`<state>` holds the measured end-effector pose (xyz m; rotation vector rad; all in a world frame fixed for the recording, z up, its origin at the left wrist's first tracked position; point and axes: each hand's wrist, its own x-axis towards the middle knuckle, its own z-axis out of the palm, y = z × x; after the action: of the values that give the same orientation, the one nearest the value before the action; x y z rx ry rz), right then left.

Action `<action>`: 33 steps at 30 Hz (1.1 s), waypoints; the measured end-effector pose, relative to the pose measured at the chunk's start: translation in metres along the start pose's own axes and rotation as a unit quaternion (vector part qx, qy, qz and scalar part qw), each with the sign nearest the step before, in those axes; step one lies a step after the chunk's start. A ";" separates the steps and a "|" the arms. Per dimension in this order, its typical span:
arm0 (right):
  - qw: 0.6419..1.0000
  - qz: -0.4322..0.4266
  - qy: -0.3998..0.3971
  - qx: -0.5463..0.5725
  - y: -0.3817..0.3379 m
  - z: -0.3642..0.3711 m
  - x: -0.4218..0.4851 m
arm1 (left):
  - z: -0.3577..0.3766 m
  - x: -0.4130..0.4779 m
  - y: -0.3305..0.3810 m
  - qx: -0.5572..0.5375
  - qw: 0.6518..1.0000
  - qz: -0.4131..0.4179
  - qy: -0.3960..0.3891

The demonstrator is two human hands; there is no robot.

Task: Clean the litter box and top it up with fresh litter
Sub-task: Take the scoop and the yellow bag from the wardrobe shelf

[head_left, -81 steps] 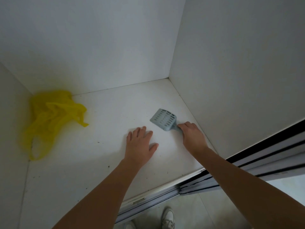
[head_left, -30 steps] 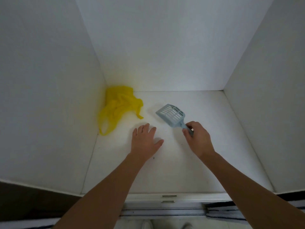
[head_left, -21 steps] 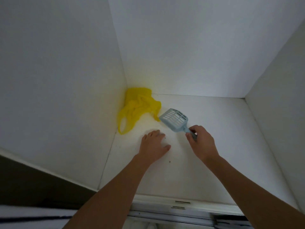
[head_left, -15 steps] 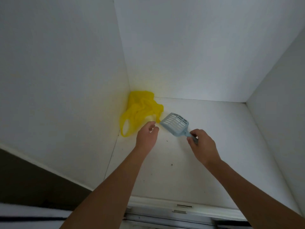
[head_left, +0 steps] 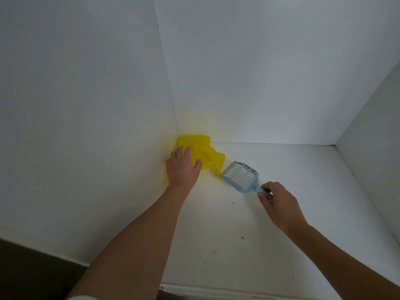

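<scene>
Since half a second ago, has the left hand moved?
Yes. The left hand went toward the corner: it was short of the yellow bag, and now it rests on it.

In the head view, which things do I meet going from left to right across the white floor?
Yellow bag → blue litter scoop → right hand. The left hand overlaps the bag, so it is omitted.
</scene>
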<state>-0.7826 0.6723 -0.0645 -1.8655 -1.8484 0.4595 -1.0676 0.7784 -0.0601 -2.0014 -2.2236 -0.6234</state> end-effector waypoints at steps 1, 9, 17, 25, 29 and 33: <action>1.000 0.003 0.001 0.000 0.002 0.000 0.000 | 0.002 0.006 0.000 -0.017 0.999 -0.027 -0.013; 1.000 0.029 0.007 0.005 0.010 0.008 0.001 | 0.010 0.051 0.027 -0.160 0.932 -0.279 -0.166; 0.999 0.039 0.014 0.004 0.026 0.008 -0.004 | 0.034 0.031 0.035 -0.016 0.959 -0.138 -0.246; 0.999 0.039 0.022 0.003 0.036 -0.003 -0.011 | 0.026 0.013 0.030 -0.077 0.969 -0.008 -0.233; 0.999 0.041 0.035 0.006 0.039 -0.007 -0.011 | 0.017 0.013 0.042 -0.186 0.940 -0.134 -0.253; 0.998 0.047 0.043 0.009 0.044 -0.008 -0.014 | 0.020 0.004 0.062 -0.091 0.951 -0.131 -0.264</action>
<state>-0.7423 0.6585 -0.0834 -1.9357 -1.7006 0.4205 -1.0045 0.7926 -0.0620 -2.1803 -2.8692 -0.3465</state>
